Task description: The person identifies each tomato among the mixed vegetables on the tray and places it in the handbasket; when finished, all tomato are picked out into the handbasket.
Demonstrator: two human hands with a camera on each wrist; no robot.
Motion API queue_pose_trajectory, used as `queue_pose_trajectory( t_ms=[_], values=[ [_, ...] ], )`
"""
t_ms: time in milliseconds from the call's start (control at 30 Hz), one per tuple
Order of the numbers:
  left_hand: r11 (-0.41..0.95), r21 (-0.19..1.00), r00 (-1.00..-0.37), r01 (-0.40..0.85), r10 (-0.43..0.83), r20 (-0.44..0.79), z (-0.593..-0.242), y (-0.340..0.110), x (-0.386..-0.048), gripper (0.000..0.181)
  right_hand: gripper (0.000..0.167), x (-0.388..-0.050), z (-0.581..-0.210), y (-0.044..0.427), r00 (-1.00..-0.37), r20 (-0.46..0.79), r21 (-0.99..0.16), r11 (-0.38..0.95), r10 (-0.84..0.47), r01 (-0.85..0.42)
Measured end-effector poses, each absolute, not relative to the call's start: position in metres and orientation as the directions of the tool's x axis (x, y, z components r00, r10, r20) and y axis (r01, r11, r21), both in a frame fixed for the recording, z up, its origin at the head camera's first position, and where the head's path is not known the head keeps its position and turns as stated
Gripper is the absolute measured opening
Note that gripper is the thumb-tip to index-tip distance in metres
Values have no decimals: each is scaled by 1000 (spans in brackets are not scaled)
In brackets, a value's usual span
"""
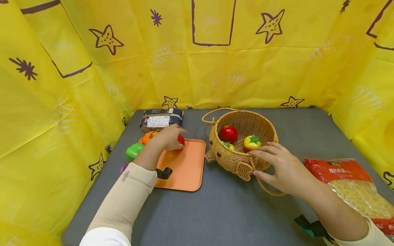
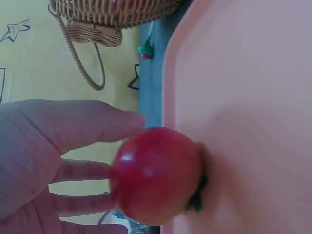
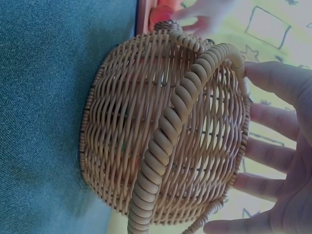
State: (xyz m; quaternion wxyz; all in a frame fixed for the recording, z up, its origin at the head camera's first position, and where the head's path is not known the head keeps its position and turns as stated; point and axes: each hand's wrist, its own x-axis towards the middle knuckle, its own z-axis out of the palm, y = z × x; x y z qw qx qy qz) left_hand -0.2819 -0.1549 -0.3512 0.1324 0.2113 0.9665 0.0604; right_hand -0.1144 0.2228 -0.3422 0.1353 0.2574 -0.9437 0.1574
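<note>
My left hand (image 1: 168,136) reaches over the orange tray (image 1: 192,167) and grips a red tomato (image 2: 156,175). Thumb and fingers lie round it in the left wrist view, and its green leafy end is turned to the tray. On the right, my right hand (image 1: 284,167) holds the rim of a wicker basket (image 1: 234,160) shaped like an animal, several fingertips at the edge. Inside the basket are a red round fruit (image 1: 228,133), a yellow-red tomato (image 1: 252,142) with a green top, and another partly hidden by the rim.
By the tray's left side are an orange vegetable (image 1: 149,137), a green pepper (image 1: 134,152) and a partly hidden purple thing (image 1: 124,167). A dark food packet (image 1: 161,119) lies behind the tray. A red-and-clear bag (image 1: 351,184) lies at the right. Yellow cloth (image 1: 209,78) stands behind.
</note>
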Motion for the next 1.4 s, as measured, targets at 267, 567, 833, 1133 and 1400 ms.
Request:
queue_pose_trajectory(
  t_ms=[267, 567, 833, 1133, 1400],
  values=[
    [889, 161, -870, 429, 455, -190, -366, -161, -286, 50, 58, -114, -342, 222, -837, 330, -232, 822, -436, -519],
    [898, 187, -883, 399, 431, -185, -368, -163, -284, 43, 58, -114, -341, 223, -845, 318, -233, 828, -430, -509],
    [890, 210, -884, 405, 440, -158, -368, -165, -282, 43, 58, -115, -342, 222, -846, 313, -230, 830, -431, -508],
    [840, 294, -873, 456, 487, -37, -355, -161, -277, 47, 58, -114, -341, 222, -851, 304, -233, 833, -428, -502],
    [800, 314, -848, 511, 529, 31, -335, -154, -273, 48, 58, -114, -341, 223, -850, 306, -233, 832, -429, -504]
  ],
)
